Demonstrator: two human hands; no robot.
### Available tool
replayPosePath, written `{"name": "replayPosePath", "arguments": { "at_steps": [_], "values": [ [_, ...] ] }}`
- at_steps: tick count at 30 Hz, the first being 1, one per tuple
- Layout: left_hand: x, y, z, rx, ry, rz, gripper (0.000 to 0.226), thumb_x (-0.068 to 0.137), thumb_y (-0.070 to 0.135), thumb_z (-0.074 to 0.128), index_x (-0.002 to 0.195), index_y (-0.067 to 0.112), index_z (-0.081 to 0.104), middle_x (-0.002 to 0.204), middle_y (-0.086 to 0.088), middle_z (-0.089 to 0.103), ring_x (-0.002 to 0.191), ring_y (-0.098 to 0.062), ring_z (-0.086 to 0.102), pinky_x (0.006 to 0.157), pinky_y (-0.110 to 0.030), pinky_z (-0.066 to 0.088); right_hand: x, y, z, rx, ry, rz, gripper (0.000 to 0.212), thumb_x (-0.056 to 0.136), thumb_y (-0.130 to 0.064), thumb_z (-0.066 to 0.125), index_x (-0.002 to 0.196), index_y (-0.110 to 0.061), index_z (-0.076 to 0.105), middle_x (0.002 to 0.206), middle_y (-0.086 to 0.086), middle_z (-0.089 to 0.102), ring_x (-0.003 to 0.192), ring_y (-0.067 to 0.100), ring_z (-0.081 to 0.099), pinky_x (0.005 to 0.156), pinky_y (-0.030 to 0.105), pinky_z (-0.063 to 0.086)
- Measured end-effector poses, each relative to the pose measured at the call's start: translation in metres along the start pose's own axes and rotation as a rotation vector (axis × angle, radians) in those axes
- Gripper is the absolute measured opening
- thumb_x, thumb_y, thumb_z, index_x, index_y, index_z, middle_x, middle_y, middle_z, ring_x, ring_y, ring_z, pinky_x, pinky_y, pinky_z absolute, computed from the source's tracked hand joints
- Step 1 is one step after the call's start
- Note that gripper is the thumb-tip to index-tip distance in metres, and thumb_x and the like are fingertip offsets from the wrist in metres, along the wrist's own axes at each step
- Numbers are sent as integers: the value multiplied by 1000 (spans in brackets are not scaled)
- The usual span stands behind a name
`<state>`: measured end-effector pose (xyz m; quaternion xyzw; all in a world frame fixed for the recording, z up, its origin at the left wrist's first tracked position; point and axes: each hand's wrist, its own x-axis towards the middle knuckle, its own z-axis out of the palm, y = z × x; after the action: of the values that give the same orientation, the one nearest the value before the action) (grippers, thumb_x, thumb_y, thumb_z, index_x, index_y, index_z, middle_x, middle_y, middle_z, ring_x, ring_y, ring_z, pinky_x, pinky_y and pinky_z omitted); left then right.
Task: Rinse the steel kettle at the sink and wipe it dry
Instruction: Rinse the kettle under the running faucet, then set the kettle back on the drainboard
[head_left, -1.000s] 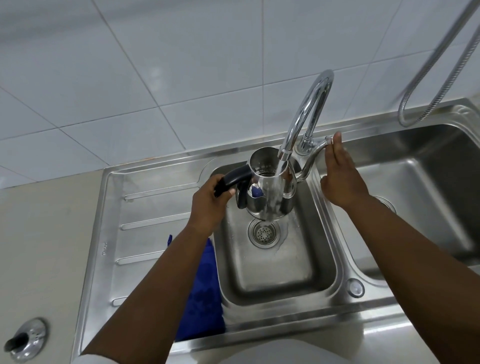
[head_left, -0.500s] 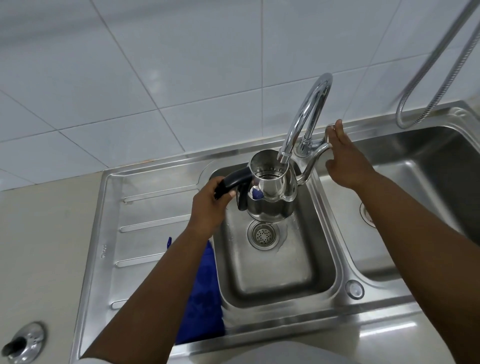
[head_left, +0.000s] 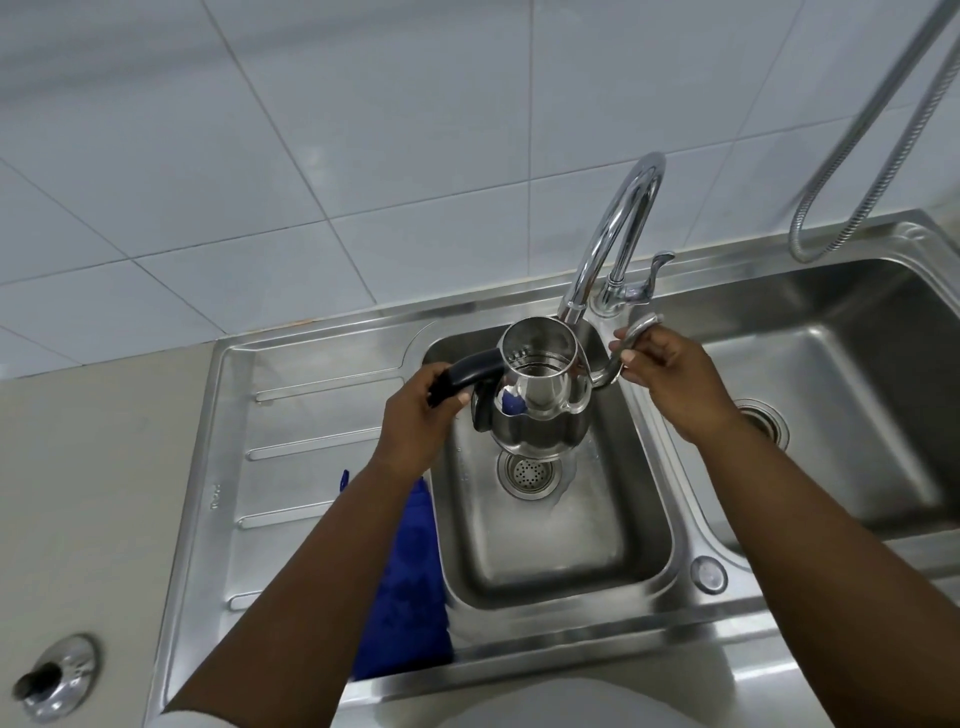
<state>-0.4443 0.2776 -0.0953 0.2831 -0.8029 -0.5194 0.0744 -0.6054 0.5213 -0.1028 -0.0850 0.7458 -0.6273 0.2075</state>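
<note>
The steel kettle (head_left: 540, 400) hangs upright and lidless over the left sink basin (head_left: 561, 545), just below the faucet (head_left: 618, 234) outlet. No water runs from the faucet. My left hand (head_left: 415, 421) is closed around the kettle's black handle (head_left: 475, 371). My right hand (head_left: 670, 374) pinches the kettle's curved spout (head_left: 615, 364) between thumb and fingers. A little water shows inside the kettle. A blue cloth (head_left: 410, 587) lies on the drainboard at the basin's left rim, partly under my left forearm.
The faucet lever (head_left: 657, 267) stands behind my right hand. The kettle lid (head_left: 54, 675) rests on the beige counter at the bottom left. A second basin (head_left: 841, 405) lies to the right, with a metal hose (head_left: 857, 156) hanging above it. The drain (head_left: 530, 473) sits under the kettle.
The water has stopped running. My right hand has left the faucet lever and come down onto the kettle's spout. My left hand still holds the handle.
</note>
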Motion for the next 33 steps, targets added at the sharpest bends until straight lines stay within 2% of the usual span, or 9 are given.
{"name": "replayPosePath", "arguments": {
  "at_steps": [6, 16, 19, 21, 23, 25, 27, 29, 33],
  "values": [
    [-17, -6, -9, -32, -9, -10, 26, 86, 19, 70, 106, 34, 62, 89, 9, 65, 81, -13, 60, 79, -28, 50, -22, -1, -2, -36, -26, -19, 29, 95, 5, 57, 107, -19, 67, 111, 13, 71, 118, 34, 65, 102, 53, 51],
    [-70, -5, -48, -64, -6, 57, 25, 89, 16, 67, 111, 26, 63, 92, 8, 65, 78, -7, 59, 74, -22, 45, -75, -23, 11, -64, -77, -69, 28, 92, 5, 61, 102, -20, 69, 108, 11, 74, 112, 30, 68, 99, 48, 54],
    [-86, -8, -66, -86, -1, 63, 25, 88, 15, 68, 109, 27, 63, 94, 5, 65, 79, -9, 60, 77, -22, 47, -93, -31, 24, -82, -89, -96, 23, 92, 6, 61, 111, -4, 67, 108, 16, 73, 101, 21, 71, 93, 36, 58],
    [-95, -14, -81, -115, 7, 47, 26, 86, 15, 70, 107, 29, 64, 97, 2, 66, 83, -12, 61, 80, -26, 50, -105, -38, 35, -84, -101, -122, 22, 91, 6, 62, 110, -5, 67, 104, 11, 72, 91, 8, 71, 84, 21, 59],
    [-104, -19, -97, -115, 15, 40, 27, 86, 14, 70, 107, 29, 64, 100, 1, 66, 86, -14, 62, 79, -28, 51, -115, -40, 48, -71, -118, -126, 21, 91, 6, 62, 106, -7, 67, 106, 13, 72, 93, 15, 71, 80, 18, 59],
    [-113, -26, -114, -114, 25, 29, 29, 85, 12, 71, 109, 27, 63, 100, 2, 66, 87, -14, 64, 77, -28, 53, -122, -41, 64, -48, -139, -114, 21, 91, 8, 61, 109, -2, 66, 109, 18, 70, 99, 26, 68, 83, 21, 59],
    [-122, -34, -133, -125, 34, 20, 31, 84, 10, 72, 110, 24, 64, 95, 5, 65, 79, -6, 62, 74, -22, 48, -130, -43, 83, -36, -159, -107, 21, 91, 8, 61, 110, -1, 65, 109, 15, 70, 104, 29, 68, 91, 30, 59],
    [-131, -43, -153, -148, 44, 12, 31, 82, 7, 73, 108, 22, 65, 91, 6, 64, 73, -5, 59, 74, -23, 45, -141, -47, 104, -49, -178, -112, 22, 92, 8, 60, 104, -8, 67, 107, 8, 72, 105, 28, 68, 95, 40, 57],
    [-144, -67, -197, -127, 56, -11, 31, 80, 7, 74, 107, 21, 66, 91, 4, 65, 75, -12, 58, 75, -29, 46, -154, -45, 148, -75, -221, -104, 28, 91, 6, 62, 97, -21, 69, 104, -3, 73, 103, 23, 70, 97, 46, 55]
  ]
}}
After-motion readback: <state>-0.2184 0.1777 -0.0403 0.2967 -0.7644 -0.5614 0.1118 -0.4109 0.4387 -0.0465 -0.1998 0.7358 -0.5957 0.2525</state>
